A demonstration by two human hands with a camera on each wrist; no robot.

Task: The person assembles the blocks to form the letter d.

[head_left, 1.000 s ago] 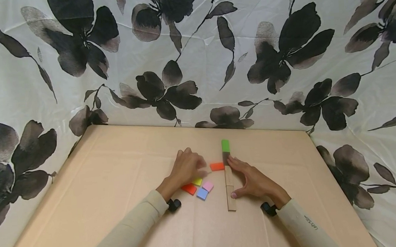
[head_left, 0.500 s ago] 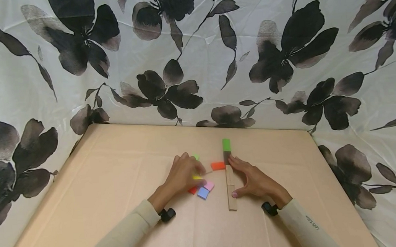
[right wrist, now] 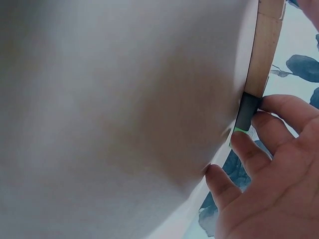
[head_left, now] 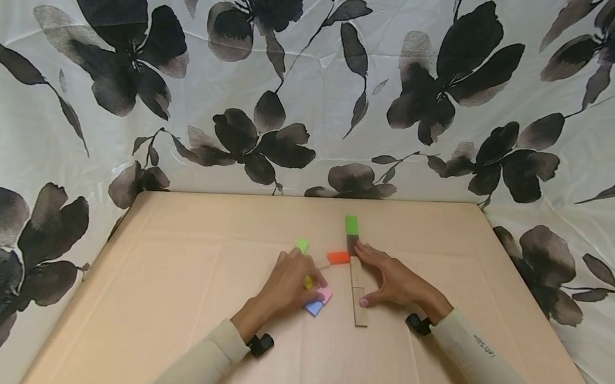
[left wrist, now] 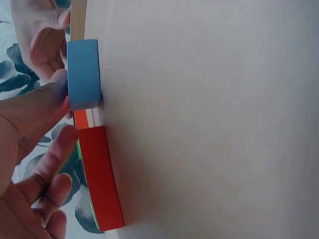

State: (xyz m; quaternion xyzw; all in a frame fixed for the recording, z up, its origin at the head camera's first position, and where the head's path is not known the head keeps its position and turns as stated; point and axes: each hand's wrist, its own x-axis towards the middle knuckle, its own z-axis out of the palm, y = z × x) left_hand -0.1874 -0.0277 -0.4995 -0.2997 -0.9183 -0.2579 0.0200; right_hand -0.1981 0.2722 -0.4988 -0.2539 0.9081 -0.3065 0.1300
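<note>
A row of thin blocks stretches away from me in the head view: a green block (head_left: pixel 351 224), a dark block (head_left: pixel 352 244) and plain wooden blocks (head_left: pixel 359 307). My right hand (head_left: pixel 399 281) rests against the row's right side, thumb and fingers spread and relaxed. An orange block (head_left: pixel 339 258) meets the row from the left. My left hand (head_left: pixel 292 282) reaches over the loose pile; its thumb and forefinger pinch a pink block (head_left: pixel 326 295). Beside them lie a blue block (left wrist: pixel 83 74), a yellow block (head_left: pixel 308 282) and a red block (left wrist: pixel 102 179), which the left hand hides from above.
A light green block (head_left: pixel 303 245) lies just beyond the left fingers. The tan tabletop (head_left: pixel 198 241) ends at a white cloth (head_left: pixel 329 125) with dark flowers, hung behind and at both sides. A small black camera (head_left: pixel 261 344) sits on the left wrist.
My left hand has shifted down toward the pink and blue blocks, its fingers closing in at the pink one. The light green block has come into sight. My right hand stays in place.
</note>
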